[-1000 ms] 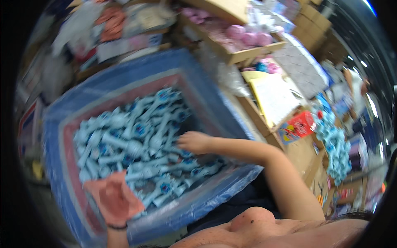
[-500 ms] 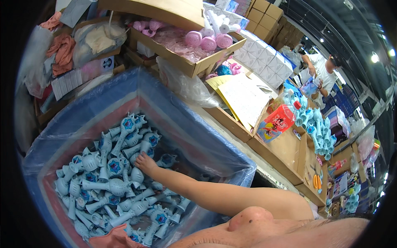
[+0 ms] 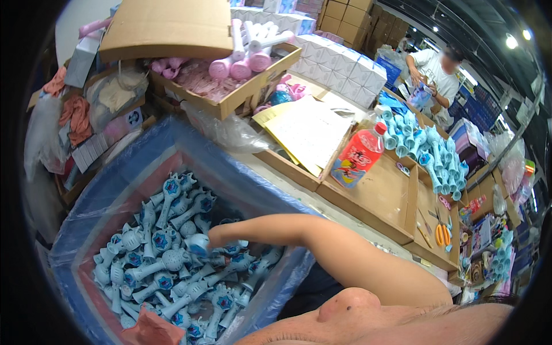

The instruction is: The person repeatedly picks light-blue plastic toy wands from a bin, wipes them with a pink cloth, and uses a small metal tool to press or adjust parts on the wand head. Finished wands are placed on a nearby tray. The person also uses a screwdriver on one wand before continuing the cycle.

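While the right hand (image 3: 217, 237) reached down into a big lined bin (image 3: 118, 181), its fingers were curled around a light-blue wand piece (image 3: 198, 246), whose flared, rounded end poked out just to the left of the fingertips. From where I stood, I couldn't tell whether that piece touched the others beneath it. As for the left hand, it was out of sight, so I couldn't say whether it was spread or gripping. A salmon-coloured cloth (image 3: 152, 329), soft and creased, showed at the near edge of the heap (image 3: 172, 260). That heap was a tangle of hard, smooth-looking plastic wands with bulbous heads, slim necks and trumpet-shaped ends, some bearing dark-blue, star-like ornaments. Glossy, wrinkled film covered the bin's walls, banded blue and red. To the right, the table (image 3: 325, 204) carried a shallow, straight-walled cardboard tray (image 3: 376, 201), in which a red-capped bottle (image 3: 359, 155) stood.
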{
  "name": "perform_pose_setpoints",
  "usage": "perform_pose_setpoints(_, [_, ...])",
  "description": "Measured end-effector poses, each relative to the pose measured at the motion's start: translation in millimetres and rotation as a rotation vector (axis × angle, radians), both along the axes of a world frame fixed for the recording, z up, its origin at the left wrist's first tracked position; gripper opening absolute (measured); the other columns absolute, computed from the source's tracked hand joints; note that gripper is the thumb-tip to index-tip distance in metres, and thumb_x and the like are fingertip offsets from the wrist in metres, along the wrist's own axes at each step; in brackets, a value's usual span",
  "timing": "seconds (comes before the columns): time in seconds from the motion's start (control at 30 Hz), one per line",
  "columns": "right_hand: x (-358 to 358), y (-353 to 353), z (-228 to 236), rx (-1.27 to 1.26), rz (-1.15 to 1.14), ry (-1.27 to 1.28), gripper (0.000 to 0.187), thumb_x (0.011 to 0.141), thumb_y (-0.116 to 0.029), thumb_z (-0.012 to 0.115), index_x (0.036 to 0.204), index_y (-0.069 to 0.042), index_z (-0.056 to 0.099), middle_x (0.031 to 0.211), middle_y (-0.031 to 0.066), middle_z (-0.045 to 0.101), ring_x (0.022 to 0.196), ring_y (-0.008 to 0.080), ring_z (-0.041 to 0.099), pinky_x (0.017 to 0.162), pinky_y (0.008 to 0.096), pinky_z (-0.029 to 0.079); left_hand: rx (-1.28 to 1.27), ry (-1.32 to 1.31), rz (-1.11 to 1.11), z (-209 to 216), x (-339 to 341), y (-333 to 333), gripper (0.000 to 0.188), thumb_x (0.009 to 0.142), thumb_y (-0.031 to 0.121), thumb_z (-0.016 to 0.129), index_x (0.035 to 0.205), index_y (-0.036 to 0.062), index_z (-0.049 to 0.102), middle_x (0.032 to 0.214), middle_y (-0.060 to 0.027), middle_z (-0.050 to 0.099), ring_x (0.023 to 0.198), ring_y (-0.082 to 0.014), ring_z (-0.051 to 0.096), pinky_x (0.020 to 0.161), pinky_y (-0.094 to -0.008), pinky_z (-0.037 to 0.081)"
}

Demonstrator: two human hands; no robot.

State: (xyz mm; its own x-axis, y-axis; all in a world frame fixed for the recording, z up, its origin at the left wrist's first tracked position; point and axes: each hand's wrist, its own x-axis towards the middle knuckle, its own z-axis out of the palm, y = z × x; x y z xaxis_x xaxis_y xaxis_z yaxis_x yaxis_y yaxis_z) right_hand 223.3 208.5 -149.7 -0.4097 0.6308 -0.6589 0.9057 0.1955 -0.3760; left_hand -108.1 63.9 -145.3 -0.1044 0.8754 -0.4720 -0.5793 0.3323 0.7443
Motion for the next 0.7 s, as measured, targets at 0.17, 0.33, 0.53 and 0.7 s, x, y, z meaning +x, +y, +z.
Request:
perform_pose_setpoints(0.17, [43,-58,108,-0.647,-0.694,1.044,0.042,0.093,-0.045,0.065,0.104,-0.004,0.063,0.1,0.0055,0.065,0.084,0.0182,0.064,0.07,0.0388,0.054,0.141,-0.092,0.129,10,-52,-23,0.056,0.077,0.054,0.069,0.104,0.0057,0.066,0.1,-0.0075,0.069,0.094,-0.0279,0.065,0.09,-0.0504,0.049])
perform_pose_setpoints(0.33, [94,-171,161,-0.715,-0.764,1.122,0.034,0.09,-0.03,0.068,0.117,-0.009,0.061,0.104,0.0036,0.064,0.092,0.0155,0.064,0.069,0.0328,0.055,0.509,-0.373,-0.043,76,-30,-70,0.056,0.076,0.056,0.071,0.102,0.006,0.067,0.101,-0.008,0.069,0.095,-0.0297,0.065,0.092,-0.0526,0.05])
perform_pose_setpoints(0.53, [160,-288,174,-0.835,-0.495,1.372,0.062,0.079,-0.017,0.073,0.133,0.0,0.048,0.113,0.011,0.063,0.095,0.0235,0.067,0.088,0.0406,0.054,0.629,-0.393,-0.361,158,196,-71,0.048,0.083,0.047,0.068,0.101,0.0039,0.062,0.097,-0.0114,0.065,0.089,-0.0268,0.062,0.083,-0.0438,0.051])
perform_pose_setpoints(0.7, [185,-368,166,-0.265,-0.789,1.074,0.035,0.089,-0.027,0.071,0.11,-0.002,0.058,0.081,0.0032,0.066,0.07,0.013,0.066,0.064,0.0282,0.053,0.739,-0.526,-0.635,188,331,-91,0.035,0.092,0.036,0.062,0.101,0.0026,0.057,0.092,-0.0139,0.061,0.082,-0.0226,0.061,0.074,-0.0342,0.053])
